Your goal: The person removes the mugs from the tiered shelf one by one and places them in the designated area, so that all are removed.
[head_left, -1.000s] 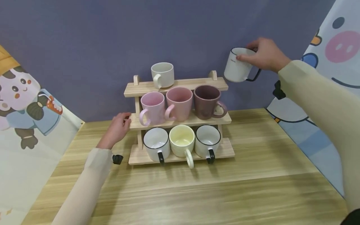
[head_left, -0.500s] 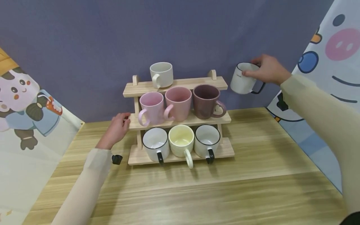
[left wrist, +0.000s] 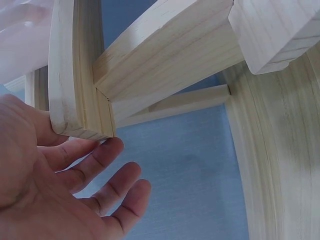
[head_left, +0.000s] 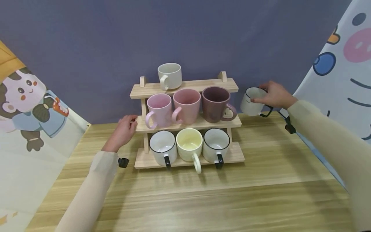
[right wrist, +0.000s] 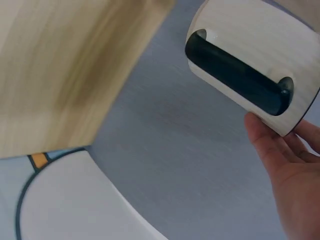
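A white mug with a dark rim and black handle (head_left: 251, 104) hangs in the air right of the three-tier wooden rack (head_left: 189, 162). My right hand (head_left: 275, 95) pinches it by the rim, and the right wrist view shows the black handle (right wrist: 240, 75) with my fingers at the rim end. My left hand (head_left: 124, 132) holds the left end of the rack's middle shelf. In the left wrist view, the shelf end (left wrist: 82, 115) sits between thumb and index finger, with the other fingers spread below it. A white mug (head_left: 173, 77) stands on the top shelf.
On the middle shelf stand a lilac mug (head_left: 160, 112), a pink mug (head_left: 188, 109) and a dark plum mug (head_left: 215, 108). Below are two black-rimmed white mugs (head_left: 162, 149) and a pale yellow mug (head_left: 186, 151). A grey-blue backdrop (head_left: 116, 48) rises behind the wooden table (head_left: 185, 199).
My right hand has lowered the black-rimmed mug from beside the top shelf to nearer the tabletop, slightly rightward. The left hand stays at the middle shelf's end.
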{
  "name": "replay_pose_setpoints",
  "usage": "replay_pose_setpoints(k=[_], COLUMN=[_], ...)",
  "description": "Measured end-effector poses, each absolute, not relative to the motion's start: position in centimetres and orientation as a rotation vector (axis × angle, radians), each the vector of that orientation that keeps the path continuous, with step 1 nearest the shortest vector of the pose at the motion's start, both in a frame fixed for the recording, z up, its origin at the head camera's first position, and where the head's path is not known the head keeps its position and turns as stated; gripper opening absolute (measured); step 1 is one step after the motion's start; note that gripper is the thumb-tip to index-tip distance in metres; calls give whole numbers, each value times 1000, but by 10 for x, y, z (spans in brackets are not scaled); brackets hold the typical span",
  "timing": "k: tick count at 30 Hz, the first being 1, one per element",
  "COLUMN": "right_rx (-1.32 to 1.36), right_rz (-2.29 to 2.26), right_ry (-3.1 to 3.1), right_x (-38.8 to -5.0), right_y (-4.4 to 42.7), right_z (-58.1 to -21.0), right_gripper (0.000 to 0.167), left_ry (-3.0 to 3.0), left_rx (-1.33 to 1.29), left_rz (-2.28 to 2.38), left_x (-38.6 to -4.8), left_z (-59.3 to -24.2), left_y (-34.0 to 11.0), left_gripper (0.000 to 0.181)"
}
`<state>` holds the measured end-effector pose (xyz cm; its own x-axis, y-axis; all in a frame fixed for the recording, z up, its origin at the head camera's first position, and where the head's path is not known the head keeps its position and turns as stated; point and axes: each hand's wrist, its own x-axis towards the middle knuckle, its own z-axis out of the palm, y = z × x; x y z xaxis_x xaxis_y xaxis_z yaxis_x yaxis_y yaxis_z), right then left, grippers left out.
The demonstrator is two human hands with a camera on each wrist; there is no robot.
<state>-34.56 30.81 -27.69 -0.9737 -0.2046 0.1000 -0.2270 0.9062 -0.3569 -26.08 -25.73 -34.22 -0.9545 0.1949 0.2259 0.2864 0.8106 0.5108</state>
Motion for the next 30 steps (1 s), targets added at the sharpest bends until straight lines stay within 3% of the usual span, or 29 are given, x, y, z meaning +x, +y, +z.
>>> replay_pose_setpoints(k=[16,30], right_rx=[418,368], right_rz=[691,751], right_ry=[-2985,-2983], right_x=[-357,-377], right_y=[296,295], right_z=[-335,-360], right_gripper=[78,81], left_ry=[-2850,-2829], left_rx=[-351,-364], left_rz=[-849,-846], left_x=[-260,-261], left_z=[-348,-344], left_y=[-258,-257], left_gripper=[40,40])
